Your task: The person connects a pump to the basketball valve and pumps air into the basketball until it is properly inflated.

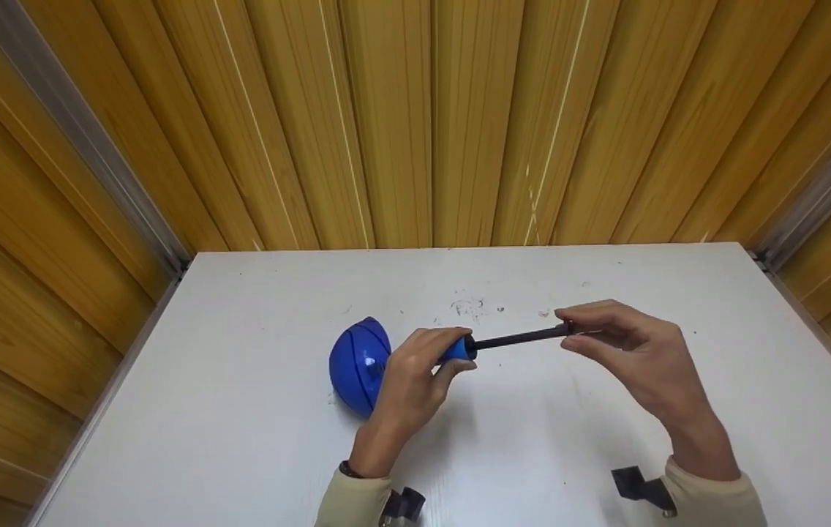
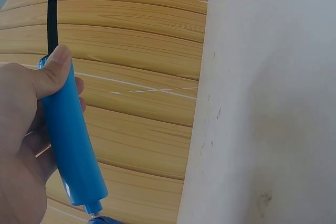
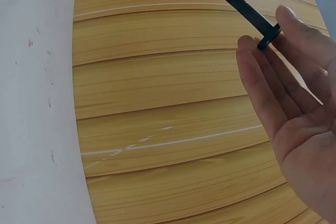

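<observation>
A blue hand pump (image 2: 76, 140) is gripped round its barrel by my left hand (image 1: 404, 377), thumb near the barrel's top in the left wrist view. Its long black plunger rod (image 1: 521, 337) is drawn out toward the right. At the rod's far end, my right hand (image 1: 649, 359) pinches the small black handle (image 3: 269, 36) between thumb and fingers. The pump's nozzle (image 2: 93, 206) meets a blue ball (image 1: 351, 366), which looks caved in on one side. My left hand partly hides the ball in the head view.
Under the hands lies a white tabletop (image 1: 240, 410) with a few dark scuffs. A yellow wood-patterned wall (image 1: 386, 132) rises behind its back edge. Black wrist mounts (image 1: 638, 489) stick out beside the sleeves.
</observation>
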### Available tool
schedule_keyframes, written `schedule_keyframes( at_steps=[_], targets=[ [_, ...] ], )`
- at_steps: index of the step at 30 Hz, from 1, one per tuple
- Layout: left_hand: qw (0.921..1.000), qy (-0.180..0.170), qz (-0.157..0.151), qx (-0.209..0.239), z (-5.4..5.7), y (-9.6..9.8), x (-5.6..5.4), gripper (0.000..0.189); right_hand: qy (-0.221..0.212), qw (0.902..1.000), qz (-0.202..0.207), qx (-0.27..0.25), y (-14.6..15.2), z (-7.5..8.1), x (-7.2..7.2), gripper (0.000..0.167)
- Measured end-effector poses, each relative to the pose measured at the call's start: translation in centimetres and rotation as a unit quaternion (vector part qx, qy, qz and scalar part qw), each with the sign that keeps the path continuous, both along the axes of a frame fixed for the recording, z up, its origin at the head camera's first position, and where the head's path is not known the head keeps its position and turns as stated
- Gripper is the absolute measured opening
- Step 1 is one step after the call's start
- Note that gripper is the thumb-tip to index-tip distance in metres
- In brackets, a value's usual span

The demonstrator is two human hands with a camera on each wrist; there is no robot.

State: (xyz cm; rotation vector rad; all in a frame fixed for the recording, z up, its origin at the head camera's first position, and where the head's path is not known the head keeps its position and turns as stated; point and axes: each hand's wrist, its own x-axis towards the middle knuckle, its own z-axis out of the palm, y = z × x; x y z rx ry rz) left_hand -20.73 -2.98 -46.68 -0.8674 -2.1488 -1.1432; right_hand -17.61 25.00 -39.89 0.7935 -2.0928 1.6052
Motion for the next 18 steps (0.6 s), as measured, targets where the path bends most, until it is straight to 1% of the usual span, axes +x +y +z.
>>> schedule_keyframes(
  at_steps=[2, 5, 7, 12, 15, 16, 18],
  targets=[
    [1.0, 0.009, -0.001, 0.0, 0.1, 0.2, 0.1, 0.035, -0.015, 0.9998, -0.009, -0.004, -0.7, -0.2, 0.0, 0.036],
    [0.9997, 0.023, 0.0, -0.006, 0.1, 0.5, 0.1, 0.034, -0.039, 0.9989, -0.023, 0.006, -2.2, -0.7, -0.3, 0.032],
    [0.9996, 0.025, 0.001, -0.011, 0.2, 0.7, 0.3, 0.032, -0.053, 0.9985, -0.017, -0.003, -3.3, -1.4, -0.6, 0.029],
    [0.9997, 0.014, -0.004, -0.022, 0.3, 1.0, 0.5, 0.032, -0.078, 0.9969, -0.001, -0.009, -5.6, -3.2, -1.3, 0.025],
    [0.9996, 0.015, -0.01, -0.022, 0.2, 0.9, 0.4, 0.032, -0.081, 0.9967, 0.0, 0.002, -6.0, -3.6, -1.3, 0.025],
    [0.9996, 0.014, -0.012, -0.022, 0.2, 0.8, 0.3, 0.032, -0.077, 0.997, 0.0, 0.008, -6.0, -3.5, -1.3, 0.026],
    [0.9996, 0.011, -0.018, -0.018, 0.2, 0.7, 0.3, 0.033, -0.052, 0.9982, 0.0, 0.028, -5.9, -3.4, -1.3, 0.028]
  ],
)
